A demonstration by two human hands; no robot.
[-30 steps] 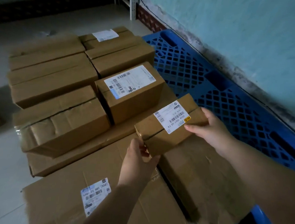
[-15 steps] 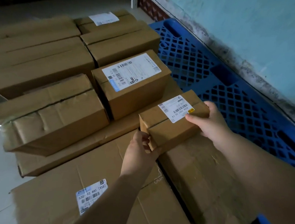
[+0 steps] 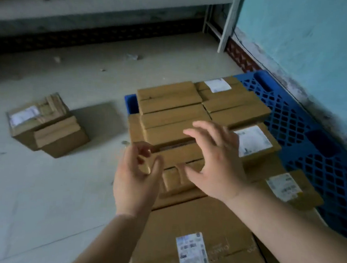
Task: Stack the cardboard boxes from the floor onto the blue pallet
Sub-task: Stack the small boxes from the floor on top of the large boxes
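The blue pallet (image 3: 316,155) lies along the teal wall with several cardboard boxes (image 3: 170,102) stacked on it. A small labelled box (image 3: 284,186) rests at the stack's right side on a larger box. My left hand (image 3: 138,176) hovers over the stack's near left edge with fingers loosely curled and nothing in it. My right hand (image 3: 215,163) is spread above the middle of the stack, holding nothing. Two cardboard boxes (image 3: 46,125) stand together on the floor to the left.
A large flat box with a label (image 3: 192,255) lies nearest to me. A white shelf rack (image 3: 225,21) stands at the back by the wall. Scraps of paper (image 3: 132,56) litter the grey floor.
Both hands have let go of the small labelled box, which now rests on the stack at the right. My view has swung up and left, showing the floor boxes.
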